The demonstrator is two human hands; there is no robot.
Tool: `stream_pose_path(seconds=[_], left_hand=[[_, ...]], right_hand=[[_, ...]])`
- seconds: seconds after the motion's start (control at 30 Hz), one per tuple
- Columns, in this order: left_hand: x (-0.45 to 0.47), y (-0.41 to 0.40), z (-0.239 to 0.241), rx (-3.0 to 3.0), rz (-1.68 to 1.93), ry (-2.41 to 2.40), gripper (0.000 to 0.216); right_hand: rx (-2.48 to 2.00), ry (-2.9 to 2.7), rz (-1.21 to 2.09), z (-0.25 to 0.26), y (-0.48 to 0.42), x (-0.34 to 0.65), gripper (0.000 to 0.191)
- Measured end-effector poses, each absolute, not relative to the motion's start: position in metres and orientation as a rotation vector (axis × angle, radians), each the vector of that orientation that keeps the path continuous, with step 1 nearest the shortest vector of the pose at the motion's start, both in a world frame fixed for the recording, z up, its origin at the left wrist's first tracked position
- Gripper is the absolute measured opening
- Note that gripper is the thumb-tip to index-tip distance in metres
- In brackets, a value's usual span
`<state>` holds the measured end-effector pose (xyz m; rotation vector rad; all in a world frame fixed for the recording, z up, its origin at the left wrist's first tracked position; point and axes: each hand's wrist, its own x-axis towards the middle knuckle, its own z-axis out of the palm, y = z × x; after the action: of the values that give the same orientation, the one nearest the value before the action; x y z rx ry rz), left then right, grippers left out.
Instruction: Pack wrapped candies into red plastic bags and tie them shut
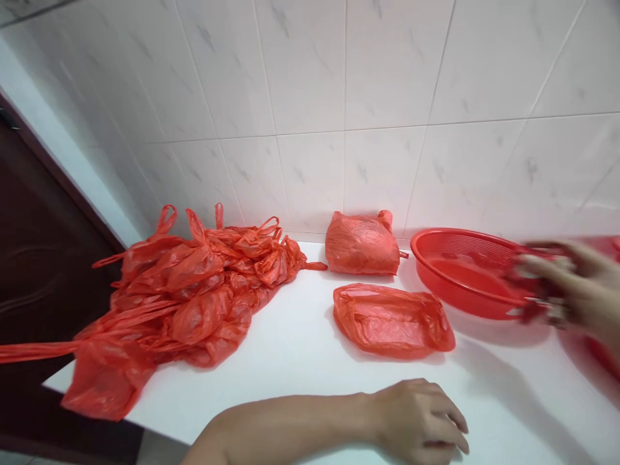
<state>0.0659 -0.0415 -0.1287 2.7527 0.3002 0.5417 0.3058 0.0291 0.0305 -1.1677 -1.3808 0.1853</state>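
Observation:
My left hand (422,420) rests on the white table with its fingers loosely bent and slightly apart, holding nothing that I can see. At the right, my right hand (588,281) is smeared by motion. It grips several small red-and-white items (545,281), too blurred to name, beside the rim of a red plastic basket (465,290). An open red plastic bag (392,323) lies in front of the basket, beyond my left hand. Behind it, against the wall, stands a filled red plastic bag (362,244).
A large heap of tied red plastic bags (208,290) covers the left of the white table (290,361). More red plastic (603,349) shows at the right edge, partly hidden by my right arm. A tiled wall (310,181) runs along the back; a dark door (43,271) stands at left.

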Motion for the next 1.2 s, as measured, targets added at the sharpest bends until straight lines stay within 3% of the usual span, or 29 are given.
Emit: stream_pose_path(seconds=[0.13, 0.27, 0.4, 0.73, 1.0, 1.2], left_hand=[[0.066, -0.042, -0.128, 2.786, 0.574, 0.356, 0.017], [0.065, -0.041, -0.125, 2.783, 0.6, 0.357, 0.013], [0.066, -0.041, -0.124, 2.775, 0.638, 0.333, 0.011], [0.065, -0.04, -0.127, 2.696, 0.689, 0.325, 0.01], [0.063, -0.038, -0.125, 2.649, 0.734, 0.325, 0.009], [0.026, -0.027, -0.105, 2.745, 0.965, 0.404, 0.018]], right_hand=[[-1.085, -1.73, 0.474, 0.012, 0.044, 0.242, 0.04], [-1.045, -2.01, 0.591, -0.018, 0.056, 0.188, 0.03], [-1.054, -2.121, 0.634, -0.036, 0.058, 0.179, 0.027], [-0.836, -2.012, 1.017, -0.039, 0.055, 0.168, 0.042], [-0.854, -1.852, 0.974, -0.027, 0.052, 0.167, 0.041], [-0.892, -1.901, 0.953, -0.033, 0.042, 0.177, 0.042]])
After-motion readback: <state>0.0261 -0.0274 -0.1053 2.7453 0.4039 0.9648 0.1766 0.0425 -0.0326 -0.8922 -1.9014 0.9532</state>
